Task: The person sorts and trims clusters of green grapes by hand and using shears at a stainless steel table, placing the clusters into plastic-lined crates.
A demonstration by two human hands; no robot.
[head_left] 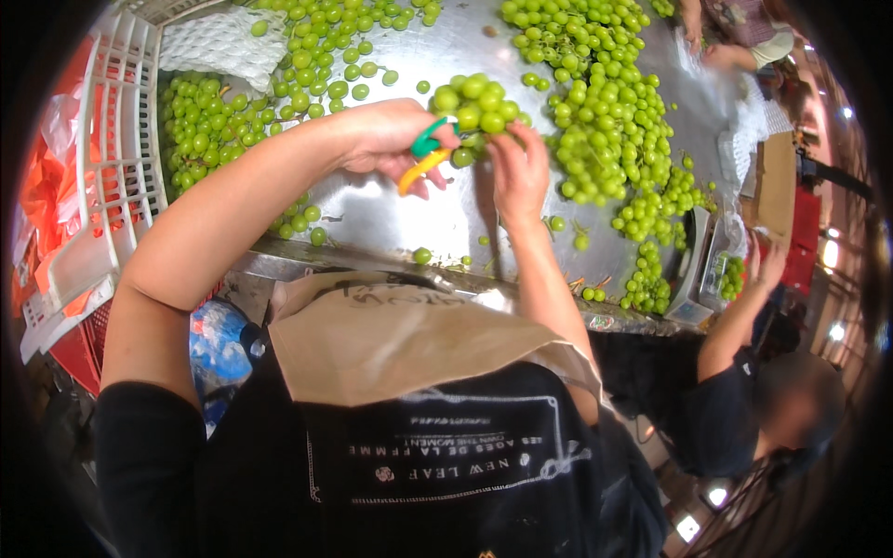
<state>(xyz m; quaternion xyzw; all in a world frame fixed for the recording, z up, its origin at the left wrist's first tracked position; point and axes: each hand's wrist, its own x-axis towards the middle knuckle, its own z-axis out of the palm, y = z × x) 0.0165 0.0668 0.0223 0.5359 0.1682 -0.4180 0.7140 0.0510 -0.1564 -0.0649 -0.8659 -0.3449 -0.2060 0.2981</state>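
Note:
My left hand (391, 139) is closed on a pair of small scissors (431, 153) with one green and one yellow handle. Their blades are not visible. Right beside them, above the metal table (409, 228), is a bunch of green grapes (476, 100). My right hand (518, 172) grips that bunch from its near right side, fingers bent round its lower part. Stems at the grip are hidden by the fingers and fruit. Loose single grapes (361, 90) lie to the left of my hands, and a long heap of grape bunches (609, 121) lies to the right.
A white plastic crate (121, 139) stands at the left edge, with white foam netting (223, 42) next to it. At the right, a co-worker's hand (767, 268) is near a scale (688, 270) and a clear grape-filled box (732, 277). Another person's hands (730, 58) work at far right.

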